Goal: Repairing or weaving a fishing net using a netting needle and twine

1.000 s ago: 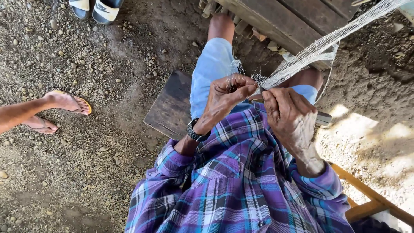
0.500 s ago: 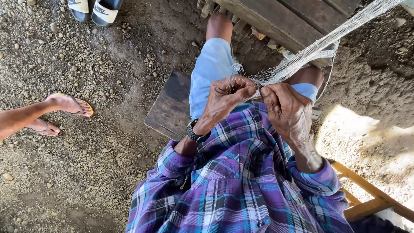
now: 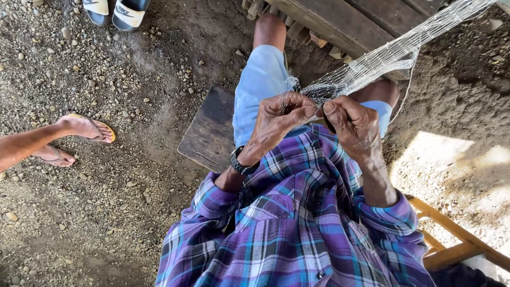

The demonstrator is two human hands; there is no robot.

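While both hands meet in front of the chest, the left hand [image 3: 281, 119] is curled, thumb and fingertips pinched on the near end of a pale fishing net [image 3: 382, 58], some of its fine mesh draped over the knuckles. Just beside it, touching at the fingertips, the right hand [image 3: 353, 127] is closed in a loose fist around a dark, slim tool [image 3: 329, 123] whose shape is mostly hidden by the fingers; its thumb presses against the same bunch of net. From the two hands the net stretches away taut, up and to the right, narrowing into a strand-like band that runs out of view at the top right corner.

A dark wristwatch [image 3: 241, 162] sits on the left wrist, and purple-and-blue plaid shirt sleeves [image 3: 297, 223] cover both forearms. Below the hands are the person's knees in light blue shorts [image 3: 260, 85], and under them a dark wooden stool [image 3: 210, 130] standing on gravelly ground [image 3: 106, 202]. Weathered wooden planks [image 3: 350, 18] lie beyond the knees, beneath the stretched net. An orange-painted wooden frame [image 3: 451, 234] shows at the lower right. At the left, another person's feet in flip-flops [image 3: 85, 127] rest on the gravel, well apart from the hands, and a pair of white sandals [image 3: 114, 10] shows at the top edge.
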